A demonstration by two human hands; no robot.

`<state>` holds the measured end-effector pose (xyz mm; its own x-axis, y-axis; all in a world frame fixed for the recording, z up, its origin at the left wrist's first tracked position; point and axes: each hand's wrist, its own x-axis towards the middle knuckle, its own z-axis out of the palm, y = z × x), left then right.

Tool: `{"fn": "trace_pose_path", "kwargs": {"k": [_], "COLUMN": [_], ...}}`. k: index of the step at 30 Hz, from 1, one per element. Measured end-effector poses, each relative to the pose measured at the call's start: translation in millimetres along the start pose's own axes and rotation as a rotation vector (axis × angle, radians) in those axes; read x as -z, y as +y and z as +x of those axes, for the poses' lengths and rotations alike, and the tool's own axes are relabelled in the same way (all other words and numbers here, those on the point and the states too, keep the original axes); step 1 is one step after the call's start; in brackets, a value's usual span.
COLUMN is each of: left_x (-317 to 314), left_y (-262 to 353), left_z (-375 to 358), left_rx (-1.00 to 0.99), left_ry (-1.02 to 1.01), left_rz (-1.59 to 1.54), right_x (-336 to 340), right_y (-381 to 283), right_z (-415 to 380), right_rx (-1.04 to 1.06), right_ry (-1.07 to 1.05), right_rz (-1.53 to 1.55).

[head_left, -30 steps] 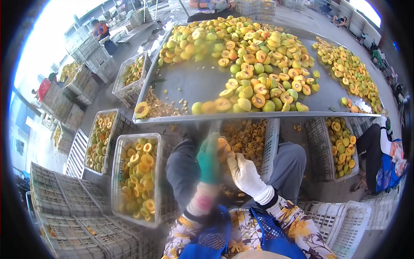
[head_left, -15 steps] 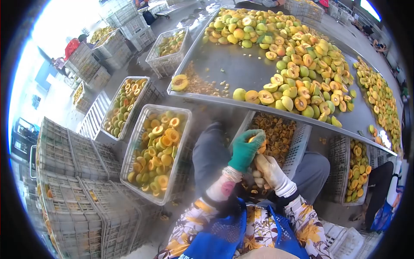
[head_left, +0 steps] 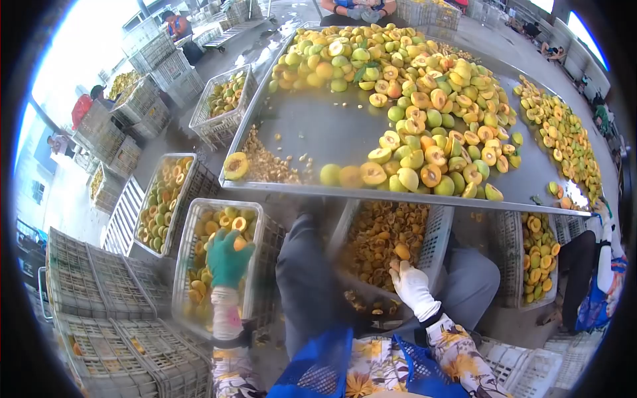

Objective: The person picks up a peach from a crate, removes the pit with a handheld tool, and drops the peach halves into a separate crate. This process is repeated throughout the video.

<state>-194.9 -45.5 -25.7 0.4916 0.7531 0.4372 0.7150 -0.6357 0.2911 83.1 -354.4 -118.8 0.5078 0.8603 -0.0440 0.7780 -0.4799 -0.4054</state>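
Head view: left hand gripping a fruit half over the half-filled crate; right hand loosely curled, apparently empty; bench pile remaining.

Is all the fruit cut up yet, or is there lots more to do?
Some looks done: the crate by the left hand holds many fruit halves, and the crate of pits between the knees is filling. In hand: the left hand is over the halves crate; the right hand is at the pit crate's edge. Left: plenty of whole fruit still lies on the metal table.
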Motion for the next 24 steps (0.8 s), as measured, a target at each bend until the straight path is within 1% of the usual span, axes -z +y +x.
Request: {"fn": "trace_pose_path", "kwargs": {"k": [1,2,3,4,5,6,7,8,9,10,12,13,15,16,18,19,20,21,22,23,24], "left_x": [6.2,6.4,-1.8,-36.8,-50.4,-91.5,-92.4,-149.1,-157.5,-162.0,-169.5,-168.5,-153.7,-141.2,-109.6,-74.3,-59.6,-49.2,-40.0,-36.3,-35.8], "left_y": [11.5,37.6,70.9,89.0,116.9,128.7,151.3,149.6,159.4,166.4,170.2,171.8,163.8,157.9,148.5,139.8,132.2,129.9,131.7,132.2,138.2], "left_z": [10.9,35.9,64.6,78.7,102.5,124.0,141.0,153.4,159.1,162.6,162.2,160.9,156.4,154.2,132.2,122.6,107.6,93.7,74.1,50.9,33.4], "left_rx": [-0.090,-0.106,-0.113,-0.225,-0.263,-0.220,-0.184,-0.130,-0.133,-0.144,-0.104,-0.093,0.025,0.080,0.442,0.519,0.539,0.538,0.491,0.399,0.318], "left_ry": [0.072,0.017,-0.036,0.075,-0.057,-0.200,-0.442,-0.530,-0.608,-0.687,-0.636,-0.613,-0.503,-0.447,-0.248,-0.344,-0.298,-0.280,-0.248,-0.180,-0.127], "left_rz": [0.162,-0.068,-0.295,-0.170,-0.131,-0.086,-0.023,-0.062,0.028,0.112,0.082,0.068,-0.097,-0.177,-1.103,-1.411,-1.765,-1.894,-1.876,-1.749,-1.590], "right_x": [-3.2,-6.2,-8.9,-12.0,-15.2,-9.8,-20.3,-25.7,-14.1,-8.5,-1.7,-1.6,2.1,1.0,2.6,4.5,3.5,0.1,5.5,12.7,36.7], "right_y": [1.7,3.4,4.8,4.2,0.7,-6.2,-1.2,6.3,2.3,2.2,3.2,2.4,3.5,4.9,2.5,2.0,3.7,5.9,0.0,-8.1,-34.6], "right_z": [1.7,0.0,-3.6,-3.3,0.9,1.8,2.5,0.2,-0.6,1.0,0.4,1.7,5.1,2.5,-2.9,-5.3,-5.8,-5.8,-4.4,-2.0,4.4], "right_rx": [-0.046,-0.094,-0.082,-0.050,0.002,-0.023,-0.023,-0.046,-0.082,-0.064,-0.042,-0.065,-0.110,-0.109,-0.042,-0.013,-0.011,-0.013,-0.015,-0.186,-0.353], "right_ry": [-0.053,-0.109,-0.116,-0.127,-0.148,-0.147,-0.118,-0.128,-0.130,-0.088,0.003,-0.019,-0.067,-0.042,0.025,0.062,0.086,0.113,0.140,0.073,-0.002], "right_rz": [-0.024,-0.048,-0.007,0.036,0.080,0.101,0.122,0.120,0.114,0.152,0.229,0.222,0.198,0.230,0.230,0.227,0.239,0.254,0.271,0.577,0.883]}}
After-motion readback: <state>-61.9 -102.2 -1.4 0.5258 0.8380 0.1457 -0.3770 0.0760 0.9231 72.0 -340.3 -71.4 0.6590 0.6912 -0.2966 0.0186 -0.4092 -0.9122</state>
